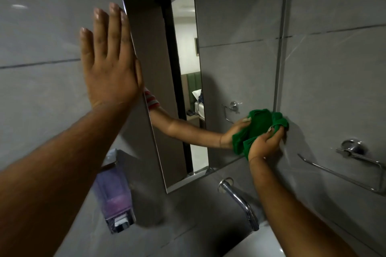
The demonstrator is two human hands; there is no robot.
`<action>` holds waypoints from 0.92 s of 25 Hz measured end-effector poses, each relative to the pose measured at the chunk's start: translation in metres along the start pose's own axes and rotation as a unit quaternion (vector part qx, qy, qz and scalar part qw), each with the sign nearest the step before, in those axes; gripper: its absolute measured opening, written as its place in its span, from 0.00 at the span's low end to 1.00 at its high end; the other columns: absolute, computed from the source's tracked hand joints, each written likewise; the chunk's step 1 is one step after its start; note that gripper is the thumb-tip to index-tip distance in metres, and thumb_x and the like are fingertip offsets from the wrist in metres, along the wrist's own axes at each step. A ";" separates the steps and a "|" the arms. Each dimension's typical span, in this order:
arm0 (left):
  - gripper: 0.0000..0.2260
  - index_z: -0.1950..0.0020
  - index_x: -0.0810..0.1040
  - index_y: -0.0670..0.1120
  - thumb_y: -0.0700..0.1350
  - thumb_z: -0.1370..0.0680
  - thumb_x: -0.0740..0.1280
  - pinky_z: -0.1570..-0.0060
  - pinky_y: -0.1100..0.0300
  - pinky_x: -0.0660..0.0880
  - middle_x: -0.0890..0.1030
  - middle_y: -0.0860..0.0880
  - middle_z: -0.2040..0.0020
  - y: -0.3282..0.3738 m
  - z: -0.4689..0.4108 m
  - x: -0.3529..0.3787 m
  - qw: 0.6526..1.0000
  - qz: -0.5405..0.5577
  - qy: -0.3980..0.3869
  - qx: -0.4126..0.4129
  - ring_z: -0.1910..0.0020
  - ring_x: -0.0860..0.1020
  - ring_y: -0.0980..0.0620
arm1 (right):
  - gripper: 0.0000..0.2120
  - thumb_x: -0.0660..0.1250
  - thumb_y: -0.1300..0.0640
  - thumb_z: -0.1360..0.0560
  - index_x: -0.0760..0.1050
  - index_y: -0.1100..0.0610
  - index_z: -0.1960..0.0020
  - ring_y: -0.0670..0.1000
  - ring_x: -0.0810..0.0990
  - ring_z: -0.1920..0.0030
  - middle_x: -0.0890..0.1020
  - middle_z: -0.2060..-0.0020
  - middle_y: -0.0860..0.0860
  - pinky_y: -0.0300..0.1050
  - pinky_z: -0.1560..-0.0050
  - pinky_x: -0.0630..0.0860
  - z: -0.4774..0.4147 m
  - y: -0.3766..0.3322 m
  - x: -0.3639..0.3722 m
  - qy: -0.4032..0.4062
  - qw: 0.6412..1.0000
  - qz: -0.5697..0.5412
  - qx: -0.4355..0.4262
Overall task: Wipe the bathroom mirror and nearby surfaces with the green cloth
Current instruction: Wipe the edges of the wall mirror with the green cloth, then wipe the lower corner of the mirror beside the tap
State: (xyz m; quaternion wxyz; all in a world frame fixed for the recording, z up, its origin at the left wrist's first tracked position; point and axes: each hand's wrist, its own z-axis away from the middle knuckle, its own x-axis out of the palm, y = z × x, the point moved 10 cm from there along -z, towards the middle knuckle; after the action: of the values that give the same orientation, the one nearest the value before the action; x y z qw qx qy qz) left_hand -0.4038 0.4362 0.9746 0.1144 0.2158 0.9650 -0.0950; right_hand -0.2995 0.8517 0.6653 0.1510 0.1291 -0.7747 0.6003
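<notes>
The bathroom mirror (229, 69) hangs on the grey tiled wall, its steel frame running down the right side. My right hand (266, 142) grips the bunched green cloth (277, 121) and presses it against the mirror's lower right corner, at the frame. The mirror shows the hand and cloth doubled. My left hand (108, 64) lies flat with fingers spread on the wall tile beside the mirror's left edge and holds nothing.
A soap dispenser (113, 194) with purple liquid is fixed to the wall at lower left. A chrome tap spout (240, 200) juts out below the mirror over a white basin (263, 244). A chrome towel bar (355, 165) sits on the right wall.
</notes>
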 end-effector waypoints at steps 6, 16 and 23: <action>0.33 0.08 0.48 0.46 0.49 0.12 0.55 0.12 0.38 0.49 0.47 0.45 0.08 -0.002 0.061 -0.039 0.989 0.111 -0.101 -0.007 0.10 0.46 0.45 | 0.26 0.59 0.67 0.19 0.66 0.66 0.21 0.49 0.75 0.24 0.72 0.23 0.64 0.30 0.27 0.69 0.155 -0.174 0.028 -0.194 0.963 -0.074 -0.174; 0.31 0.14 0.68 0.43 0.46 0.19 0.59 0.16 0.42 0.55 0.65 0.42 0.12 -0.101 0.408 -0.135 0.958 0.173 -0.188 -0.133 0.12 0.61 0.42 | 0.23 0.65 0.59 0.17 0.70 0.54 0.22 0.46 0.78 0.27 0.79 0.27 0.54 0.35 0.30 0.75 0.446 -0.155 -0.064 -0.401 0.902 -0.020 -0.160; 0.30 0.22 0.78 0.36 0.48 0.20 0.58 0.16 0.58 0.49 0.78 0.38 0.22 -0.144 0.769 -0.192 0.744 0.153 -0.566 -0.320 0.23 0.77 0.36 | 0.19 0.63 0.61 0.15 0.73 0.57 0.24 0.44 0.80 0.32 0.82 0.31 0.51 0.19 0.36 0.68 0.600 0.078 -0.200 -0.563 0.802 0.184 0.079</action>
State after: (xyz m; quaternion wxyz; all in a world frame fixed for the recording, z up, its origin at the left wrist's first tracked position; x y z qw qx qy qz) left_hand -0.1595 0.0539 0.3093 0.7149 0.2177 0.6509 0.1333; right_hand -0.1926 0.2934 0.3783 -0.4355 0.3110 -0.6828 0.4974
